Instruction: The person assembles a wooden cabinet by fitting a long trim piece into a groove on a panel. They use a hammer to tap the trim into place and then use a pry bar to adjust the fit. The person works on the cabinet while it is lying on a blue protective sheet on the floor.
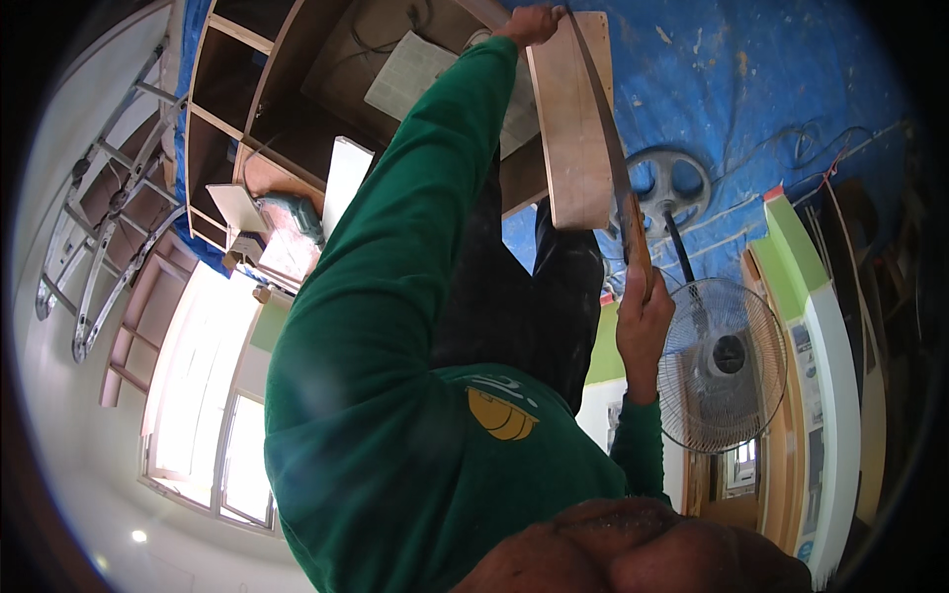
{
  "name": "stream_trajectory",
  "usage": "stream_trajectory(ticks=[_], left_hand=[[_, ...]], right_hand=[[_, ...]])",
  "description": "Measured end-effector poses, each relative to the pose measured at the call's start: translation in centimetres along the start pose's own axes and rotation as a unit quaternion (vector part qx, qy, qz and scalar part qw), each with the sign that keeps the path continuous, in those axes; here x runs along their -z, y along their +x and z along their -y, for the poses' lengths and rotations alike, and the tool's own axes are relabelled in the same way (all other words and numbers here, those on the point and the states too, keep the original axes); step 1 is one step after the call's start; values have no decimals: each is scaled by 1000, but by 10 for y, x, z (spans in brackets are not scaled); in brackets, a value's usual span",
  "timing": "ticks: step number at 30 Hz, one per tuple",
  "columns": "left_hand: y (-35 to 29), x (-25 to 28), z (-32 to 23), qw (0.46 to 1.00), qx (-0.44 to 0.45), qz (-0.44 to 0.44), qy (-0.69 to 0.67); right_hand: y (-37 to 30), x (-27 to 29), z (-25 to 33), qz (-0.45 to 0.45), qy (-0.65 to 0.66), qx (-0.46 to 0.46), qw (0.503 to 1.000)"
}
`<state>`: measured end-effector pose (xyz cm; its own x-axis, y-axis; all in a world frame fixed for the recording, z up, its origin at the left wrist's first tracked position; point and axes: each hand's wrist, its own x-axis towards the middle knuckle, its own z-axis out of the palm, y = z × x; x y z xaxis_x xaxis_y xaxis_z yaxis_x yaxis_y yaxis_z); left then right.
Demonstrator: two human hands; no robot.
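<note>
A handsaw with a long dark blade (600, 99) and a wooden handle (636, 232) lies lengthwise along the right side of a pale wooden board (571, 148). My right hand (645, 321) is closed around the handle's near end. At the far left corner of the board, my left hand (531, 25) has its fingers closed on the board, close to the saw's tip. Exactly how those fingertips meet the board and blade is too small to tell. The board sits above my dark-trousered legs, against the edge of a wooden cabinet frame (287, 59).
Blue sheeting (732, 69) covers the floor at the far right, with cables across it. A standing fan (725, 366) and its round base (670, 183) are close to my right hand. A green power tool (304, 217) rests at left; a metal ladder (119, 198) stands beyond.
</note>
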<state>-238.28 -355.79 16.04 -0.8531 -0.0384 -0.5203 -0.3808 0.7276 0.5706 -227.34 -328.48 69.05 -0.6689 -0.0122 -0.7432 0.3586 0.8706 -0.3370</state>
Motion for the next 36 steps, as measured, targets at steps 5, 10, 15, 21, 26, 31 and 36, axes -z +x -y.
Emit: stream_trajectory(ticks=[5,10,15,21,26,31,36], left_hand=[[13,-38,43,983,-88,-161,29],[19,-54,34,928,-208,-305,41],[13,-47,53,957,-140,-252,43],[11,-57,-12,960,-194,-202,-11],[-8,-21,100,951,-124,-271,86],[-75,7,-26,933,-188,-308,-13],[-66,40,11,981,-50,-190,6]], right_hand=[[73,-36,-7,-19,26,75,997],[80,-39,4,-17,44,61,997],[35,-13,11,3,22,13,1000],[160,-73,-20,-56,-85,129,986],[192,-104,60,35,-15,147,988],[192,-77,39,-37,-13,108,993],[201,-69,77,-24,-19,167,986]])
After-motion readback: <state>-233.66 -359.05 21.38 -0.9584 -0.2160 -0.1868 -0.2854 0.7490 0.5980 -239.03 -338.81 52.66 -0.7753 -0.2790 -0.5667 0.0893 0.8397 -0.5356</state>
